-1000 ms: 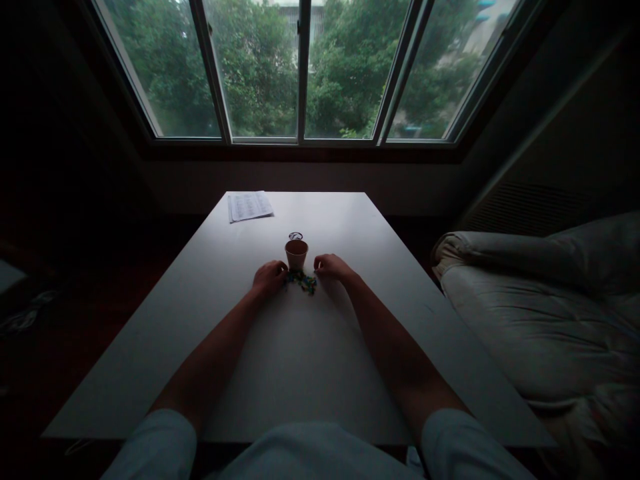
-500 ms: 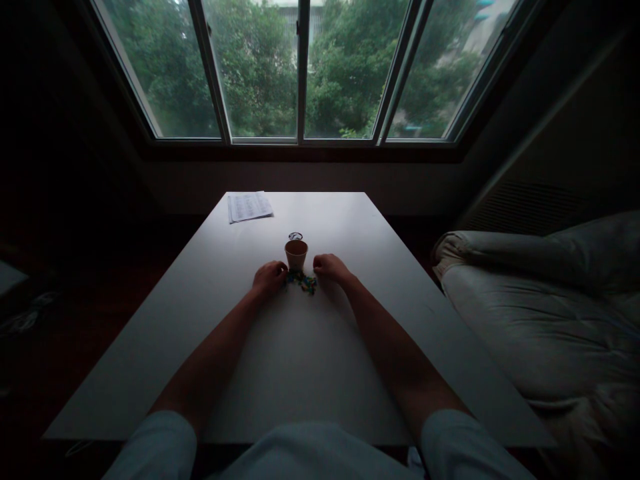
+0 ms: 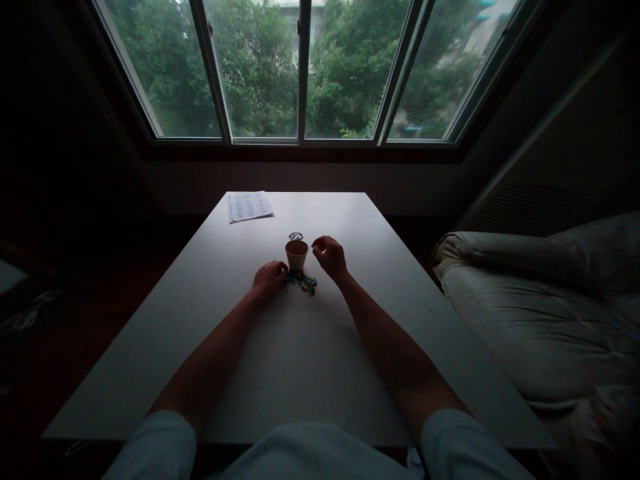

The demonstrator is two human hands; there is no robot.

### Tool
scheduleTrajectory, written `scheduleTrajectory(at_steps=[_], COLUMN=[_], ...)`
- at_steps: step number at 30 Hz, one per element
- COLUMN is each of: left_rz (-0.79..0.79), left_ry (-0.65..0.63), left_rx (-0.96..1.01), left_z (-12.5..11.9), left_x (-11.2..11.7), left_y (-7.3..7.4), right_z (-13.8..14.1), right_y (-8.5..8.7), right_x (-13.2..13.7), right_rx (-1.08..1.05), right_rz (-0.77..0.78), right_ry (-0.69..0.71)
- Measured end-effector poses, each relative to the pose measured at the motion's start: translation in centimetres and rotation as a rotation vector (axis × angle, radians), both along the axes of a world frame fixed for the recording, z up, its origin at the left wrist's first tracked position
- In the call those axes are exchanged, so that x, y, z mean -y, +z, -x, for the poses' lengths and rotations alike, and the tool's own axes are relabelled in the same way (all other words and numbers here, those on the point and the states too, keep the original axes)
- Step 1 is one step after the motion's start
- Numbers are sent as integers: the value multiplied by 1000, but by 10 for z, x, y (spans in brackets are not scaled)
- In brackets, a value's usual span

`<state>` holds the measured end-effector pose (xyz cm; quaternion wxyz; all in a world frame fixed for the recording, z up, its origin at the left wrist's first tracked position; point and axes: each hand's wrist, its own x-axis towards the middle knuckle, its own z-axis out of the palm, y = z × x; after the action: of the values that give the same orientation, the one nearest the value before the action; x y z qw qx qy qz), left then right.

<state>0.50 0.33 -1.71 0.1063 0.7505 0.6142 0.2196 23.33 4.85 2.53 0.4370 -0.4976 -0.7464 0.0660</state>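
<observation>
A paper cup (image 3: 297, 259) stands upright on the white table (image 3: 300, 360), its mouth facing up. Small, many-coloured pieces (image 3: 305, 283) lie in a loose pile at its near side, too small to name. My left hand (image 3: 270, 277) rests on the table left of the cup, fingers curled in close to the pile; what they may hold is hidden. Raised just right of the cup's rim, my right hand (image 3: 330, 255) has its thumb and fingertips pinched together. A tiny dark speck shows at the fingertips, too small to make out.
Behind the cup lies a small ring-shaped object (image 3: 296, 236). Printed sheets of paper (image 3: 250, 207) lie at the table's far left corner. A padded sofa (image 3: 540, 320) stands along the right side, and a window (image 3: 300, 73) is beyond the table.
My right hand has lifted from the table beside the pile up to the height of the cup's rim. My left hand and the cup stay almost where they were.
</observation>
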Motion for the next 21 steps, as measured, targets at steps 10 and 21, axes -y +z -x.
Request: scheduleTrajectory(at_steps=[10, 21], left_rz=[13, 7], left_ry=[2, 2], left_rx=[4, 1], left_z=[-2, -2], left_x=[2, 2], left_y=[2, 2], right_z=[23, 8], right_y=[7, 5], right_x=[6, 0], right_rx=[-81, -83], right_rz=[-22, -49], right_ry=[43, 35])
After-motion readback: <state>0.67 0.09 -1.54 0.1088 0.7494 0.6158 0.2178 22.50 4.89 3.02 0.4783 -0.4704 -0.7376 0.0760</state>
